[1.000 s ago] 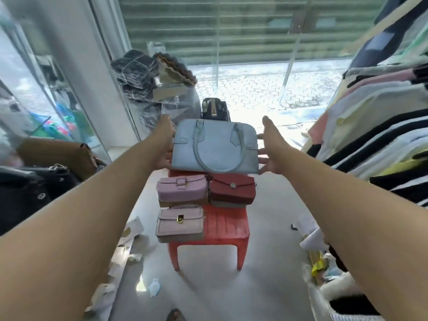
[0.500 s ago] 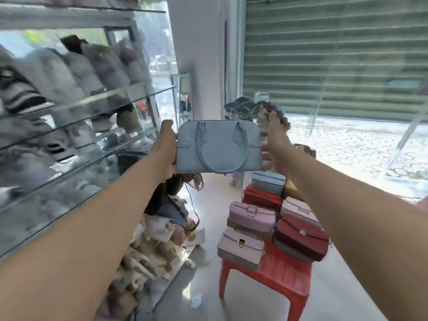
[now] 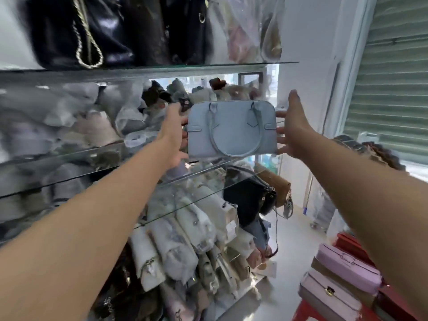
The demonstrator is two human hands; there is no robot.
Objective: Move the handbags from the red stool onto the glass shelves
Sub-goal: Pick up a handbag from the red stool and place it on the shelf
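Two hands are carrying the pale blue handbag [image 3: 231, 130] at frame centre, now right before the glass shelves [image 3: 139, 71] instead of above the red stool [image 3: 303, 311] at lower right. Your left hand [image 3: 172, 133] is curling its fingers round one end, while your right hand [image 3: 293, 126] is pressing the other with straight, spread fingers. You are likely nearing the set-down; pink handbags [image 3: 347, 267] are waiting on the stool.

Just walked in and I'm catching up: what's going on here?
A person holds a light blue handbag up before the glass shelves. The left hand grips one end, the right hand presses flat against the other. The bag hangs level with a middle shelf crowded with wrapped bags, apparently not set down yet. Pink handbags wait on the red stool at lower right.
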